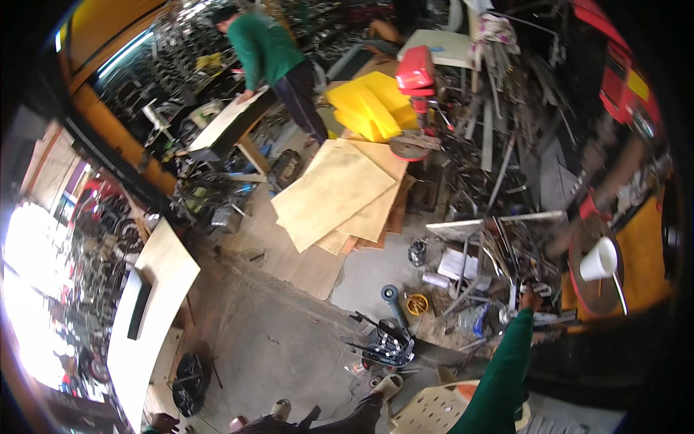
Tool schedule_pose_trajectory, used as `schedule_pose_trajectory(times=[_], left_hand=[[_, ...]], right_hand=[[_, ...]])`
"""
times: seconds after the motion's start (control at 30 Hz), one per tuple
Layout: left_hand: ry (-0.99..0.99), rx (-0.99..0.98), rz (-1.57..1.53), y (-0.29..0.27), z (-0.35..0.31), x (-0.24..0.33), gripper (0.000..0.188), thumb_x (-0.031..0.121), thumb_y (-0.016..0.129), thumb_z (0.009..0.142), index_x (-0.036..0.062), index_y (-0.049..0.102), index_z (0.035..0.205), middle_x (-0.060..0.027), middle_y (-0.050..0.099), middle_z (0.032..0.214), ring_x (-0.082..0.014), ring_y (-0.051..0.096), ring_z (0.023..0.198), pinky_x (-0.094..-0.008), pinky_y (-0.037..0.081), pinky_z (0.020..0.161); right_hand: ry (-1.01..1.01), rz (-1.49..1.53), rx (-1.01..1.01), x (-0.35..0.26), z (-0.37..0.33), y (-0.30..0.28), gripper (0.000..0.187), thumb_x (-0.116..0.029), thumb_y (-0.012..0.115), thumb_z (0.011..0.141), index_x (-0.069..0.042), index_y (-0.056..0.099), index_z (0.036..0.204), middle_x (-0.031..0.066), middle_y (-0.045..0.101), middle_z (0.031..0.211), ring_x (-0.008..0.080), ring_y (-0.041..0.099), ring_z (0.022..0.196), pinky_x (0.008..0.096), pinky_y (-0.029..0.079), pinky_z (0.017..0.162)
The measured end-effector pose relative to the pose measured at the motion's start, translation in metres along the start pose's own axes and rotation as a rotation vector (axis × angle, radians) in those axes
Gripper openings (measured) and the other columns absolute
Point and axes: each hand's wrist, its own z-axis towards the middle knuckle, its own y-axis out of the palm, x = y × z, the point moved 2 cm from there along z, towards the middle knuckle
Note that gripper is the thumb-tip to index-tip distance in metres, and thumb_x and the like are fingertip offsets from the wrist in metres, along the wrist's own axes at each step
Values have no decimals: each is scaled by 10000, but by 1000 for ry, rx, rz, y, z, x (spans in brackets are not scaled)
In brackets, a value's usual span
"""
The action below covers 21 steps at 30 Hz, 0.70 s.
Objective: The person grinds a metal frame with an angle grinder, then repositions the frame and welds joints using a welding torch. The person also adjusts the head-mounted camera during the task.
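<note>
My right arm, in a green sleeve, reaches out to the right over a cluttered heap of metal pieces. At its end my right hand [531, 298] is beside thin metal bars [504, 249] and a small pale item; its fingers are too small and dark to make out. Low at the left edge of the view, my left hand [165, 422] hangs near a black bag or bin [188, 383] and the white tabletop [134, 369]. Its fingers are in shadow, so its grip does not show.
Stacked plywood sheets [336, 192] lie on the floor ahead. Close by stand a red-topped drill press [416, 72], a yellow bowl [417, 304] and a perforated plastic chair [434, 409]. A white cup [598, 260] sits at right. A co-worker [267, 50] leans over a board.
</note>
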Motion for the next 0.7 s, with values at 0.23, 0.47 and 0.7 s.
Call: schedule_pose_trajectory(times=[0.23,0.47,0.7], left_hand=[[-104,-247,-214,42,5,-40,385,336,703,988,23,704,1212,-158,785,1047,-339,775,853,-469,618,656],[11,-150,-124,71,29,-77,423,324,723,967,32,691,1271,-123,793,1017,-247,779,803,-390,633,655],[548,209,52,121,56,-70,537,485,769,834,69,735,1171,-220,756,1010,-426,710,978,-461,573,888]], right_hand=[[476,923,11,11,22,0,452,-393,608,976,0,731,789,176,759,839,330,717,746,497,556,670],[308,140,504,-11,-52,-70,514,-517,555,993,-49,761,940,159,777,946,347,740,837,506,567,722],[28,167,239,-187,-292,-110,269,-238,530,1038,-62,732,1061,194,761,950,354,729,833,511,558,730]])
